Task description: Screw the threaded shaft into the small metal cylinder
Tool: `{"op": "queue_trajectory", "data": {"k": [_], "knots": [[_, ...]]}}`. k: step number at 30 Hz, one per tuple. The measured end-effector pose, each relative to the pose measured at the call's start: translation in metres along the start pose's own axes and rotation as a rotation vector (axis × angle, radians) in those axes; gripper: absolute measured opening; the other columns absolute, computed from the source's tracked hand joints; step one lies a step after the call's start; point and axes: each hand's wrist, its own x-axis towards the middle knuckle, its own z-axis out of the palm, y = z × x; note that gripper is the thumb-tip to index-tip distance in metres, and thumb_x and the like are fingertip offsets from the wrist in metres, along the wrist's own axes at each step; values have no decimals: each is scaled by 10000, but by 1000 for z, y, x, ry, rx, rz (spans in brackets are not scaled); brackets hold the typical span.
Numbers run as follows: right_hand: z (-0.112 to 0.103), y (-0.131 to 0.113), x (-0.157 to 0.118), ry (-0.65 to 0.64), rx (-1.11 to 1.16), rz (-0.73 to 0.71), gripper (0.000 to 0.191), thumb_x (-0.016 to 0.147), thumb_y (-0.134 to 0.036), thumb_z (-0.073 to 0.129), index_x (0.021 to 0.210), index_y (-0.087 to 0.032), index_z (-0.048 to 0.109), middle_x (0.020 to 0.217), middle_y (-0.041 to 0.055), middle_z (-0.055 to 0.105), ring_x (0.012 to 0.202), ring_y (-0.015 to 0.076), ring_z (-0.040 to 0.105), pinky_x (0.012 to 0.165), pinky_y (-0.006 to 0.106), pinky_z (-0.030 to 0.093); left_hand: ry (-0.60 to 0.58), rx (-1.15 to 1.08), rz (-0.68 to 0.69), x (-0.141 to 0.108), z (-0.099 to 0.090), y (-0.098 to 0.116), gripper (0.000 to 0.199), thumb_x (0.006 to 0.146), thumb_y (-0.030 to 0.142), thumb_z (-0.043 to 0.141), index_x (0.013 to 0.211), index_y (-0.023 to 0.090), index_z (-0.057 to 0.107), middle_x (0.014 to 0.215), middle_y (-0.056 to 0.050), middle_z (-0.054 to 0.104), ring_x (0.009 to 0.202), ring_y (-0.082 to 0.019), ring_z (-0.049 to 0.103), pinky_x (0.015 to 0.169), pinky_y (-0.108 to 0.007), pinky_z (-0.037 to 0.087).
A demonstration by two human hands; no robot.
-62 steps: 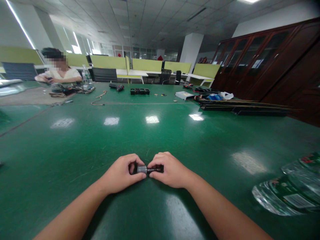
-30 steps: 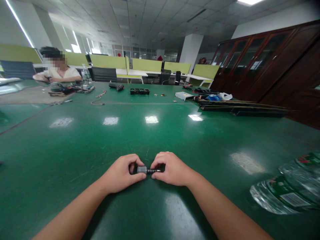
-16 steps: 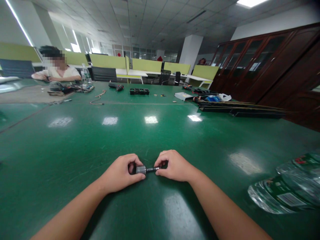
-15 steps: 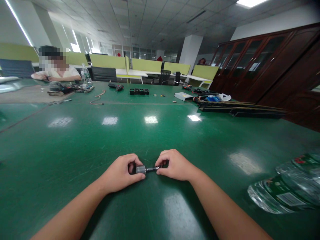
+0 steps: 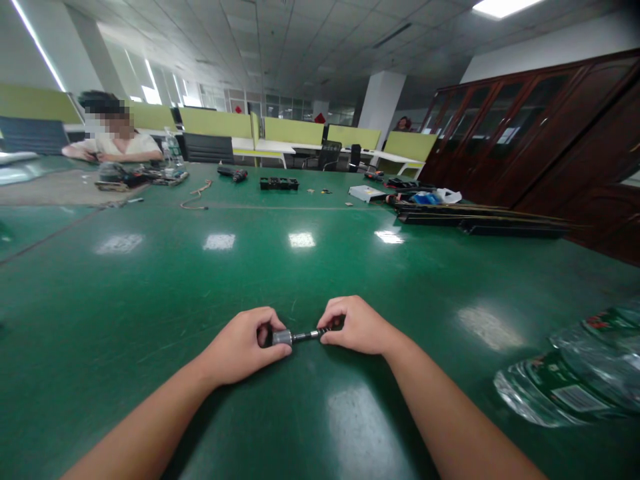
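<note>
Low over the green table [image 5: 240,273], my left hand [image 5: 250,347] pinches a grey metal cylinder [image 5: 283,338] between thumb and fingers. A thin dark and silver shaft [image 5: 306,335] runs from the cylinder to the right. My right hand [image 5: 353,325] has its thumb and fingertips closed on a dark ribbed piece [image 5: 326,330] at the shaft's right end. Part of that piece is hidden by the fingers, and whether it is joined to the shaft cannot be made out.
Large water bottles [image 5: 565,387] lie at the right. Long black bars [image 5: 515,223], a white box [image 5: 367,193], a black part [image 5: 279,183] and a power drill [image 5: 233,174] are across the table. A person [image 5: 120,143] sits at the far left.
My right hand has shifted slightly right and away from me, and more of the shaft and ribbed piece shows. My left hand has hardly moved.
</note>
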Motion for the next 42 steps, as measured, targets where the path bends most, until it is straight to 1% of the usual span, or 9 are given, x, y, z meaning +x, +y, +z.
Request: {"op": "queue_trajectory", "data": {"k": [4,6,10,13,15,20,26,31,42], "knots": [[12,-10,2,42,34,-57,136,679,-186,761,814,-192,751,754,10,663,691,127,588,641,242,444,8,-4,3,0,0,0,273,755,424,685,877,183,645,687,25,557,635,-149,526,573,-239,358],[21,-16,4,100,82,-95,234,673,-165,771,903,-192,735,791,11,674,722,128,600,692,250,460,20,-11,19,1,1,0,259,747,395,694,886,183,643,698,25,556,637,-146,523,575,-237,360],[30,-23,6,119,100,-95,246,669,-131,764,902,-191,712,792,5,672,725,126,605,697,251,462,42,-16,60,1,1,-1,281,741,385,712,927,185,644,729,20,561,643,-143,519,582,-237,367],[30,-23,5,111,88,-82,210,701,-147,746,902,-191,707,796,7,673,720,123,602,688,248,458,31,-30,51,1,0,-1,279,813,437,645,933,185,651,693,21,553,624,-141,509,569,-236,362],[28,-23,4,101,64,-97,174,715,-162,742,883,-189,710,793,10,677,721,124,598,687,249,450,26,-41,42,1,0,-1,268,850,432,601,936,184,655,683,20,553,616,-139,506,564,-235,363],[28,-23,4,95,37,-150,113,741,-179,731,852,-187,717,786,7,688,730,124,592,696,250,435,24,-5,40,2,1,-2,272,780,404,679,944,188,657,676,30,549,620,-141,518,561,-233,353],[28,-22,4,85,-4,-186,134,749,-192,730,883,-197,729,794,9,689,749,132,594,722,261,428,23,8,36,1,1,-2,269,762,390,693,938,190,657,685,30,552,636,-146,525,571,-236,358],[29,-22,4,67,-47,-194,189,720,-184,748,907,-209,732,817,9,694,772,144,599,750,276,420,20,1,30,1,1,1,256,774,393,676,936,195,661,674,31,547,627,-146,520,570,-237,354],[28,-24,4,64,-55,-187,154,742,-204,744,895,-218,729,817,1,690,788,143,598,787,288,410,-6,-16,51,1,2,-4,236,831,395,623,947,191,635,717,25,546,647,-142,504,576,-231,342]]}}
